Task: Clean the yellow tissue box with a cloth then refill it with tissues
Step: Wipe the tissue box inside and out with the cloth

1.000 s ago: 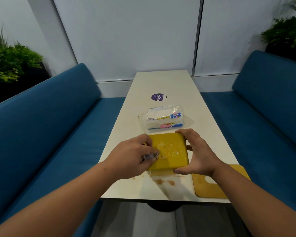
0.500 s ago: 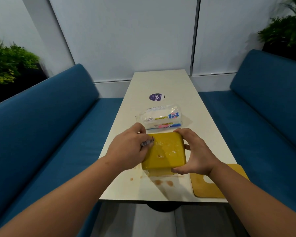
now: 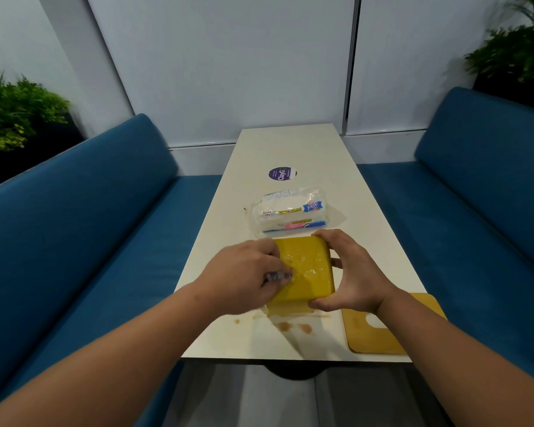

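Note:
The yellow tissue box (image 3: 309, 272) stands near the front of the white table (image 3: 305, 149), its top wet and speckled. My right hand (image 3: 349, 272) grips its right side, fingers on the far corner and thumb on the near corner. My left hand (image 3: 244, 278) lies on the box's left part and grips a small greyish cloth (image 3: 279, 276), mostly hidden under my fingers. A clear pack of white tissues (image 3: 290, 214) lies just beyond the box. The box's flat yellow lid (image 3: 379, 331), with its cutout, lies at the table's front right corner.
Brown stains (image 3: 293, 326) mark the table in front of the box. A round purple sticker (image 3: 281, 174) sits farther along the table. Blue benches (image 3: 90, 226) run along both sides, with plants (image 3: 16, 115) behind them.
My left hand with the cloth has slid back and forth across the box's left part, now lying a little nearer me. My right hand keeps its hold.

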The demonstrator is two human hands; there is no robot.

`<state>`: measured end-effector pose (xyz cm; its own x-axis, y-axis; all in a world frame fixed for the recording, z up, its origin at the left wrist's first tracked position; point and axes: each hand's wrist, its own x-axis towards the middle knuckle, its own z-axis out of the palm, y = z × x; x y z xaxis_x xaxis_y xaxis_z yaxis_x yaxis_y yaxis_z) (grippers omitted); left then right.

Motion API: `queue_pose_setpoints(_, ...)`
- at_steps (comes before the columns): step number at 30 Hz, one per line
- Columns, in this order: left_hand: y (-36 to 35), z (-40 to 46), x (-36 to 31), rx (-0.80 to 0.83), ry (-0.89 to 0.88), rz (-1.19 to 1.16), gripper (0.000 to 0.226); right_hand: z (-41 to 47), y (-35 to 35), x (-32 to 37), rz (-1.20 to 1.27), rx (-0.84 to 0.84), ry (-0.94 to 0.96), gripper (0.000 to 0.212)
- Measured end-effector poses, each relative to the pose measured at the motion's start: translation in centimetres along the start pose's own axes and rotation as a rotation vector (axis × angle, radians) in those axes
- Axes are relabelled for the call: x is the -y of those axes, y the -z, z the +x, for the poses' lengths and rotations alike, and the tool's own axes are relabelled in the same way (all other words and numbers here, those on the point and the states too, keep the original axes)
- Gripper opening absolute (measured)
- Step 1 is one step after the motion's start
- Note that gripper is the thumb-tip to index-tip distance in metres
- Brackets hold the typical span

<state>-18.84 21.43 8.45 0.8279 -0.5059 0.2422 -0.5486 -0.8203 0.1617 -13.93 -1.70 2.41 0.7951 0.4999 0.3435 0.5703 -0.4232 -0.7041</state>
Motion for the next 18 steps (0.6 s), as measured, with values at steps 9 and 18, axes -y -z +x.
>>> queue_pose_setpoints(9,0.1,0.2,-1.0,0.037,-0.012,0.039,0.031,0.0,0.1,0.1,-0.005,0.013,-0.011,0.104)
queue_pose_setpoints(18,-0.2,-0.2,-1.6,0.061,-0.085,0.055,0.030,0.1,0.1,0.0,-0.005,0.014,-0.018,0.106)
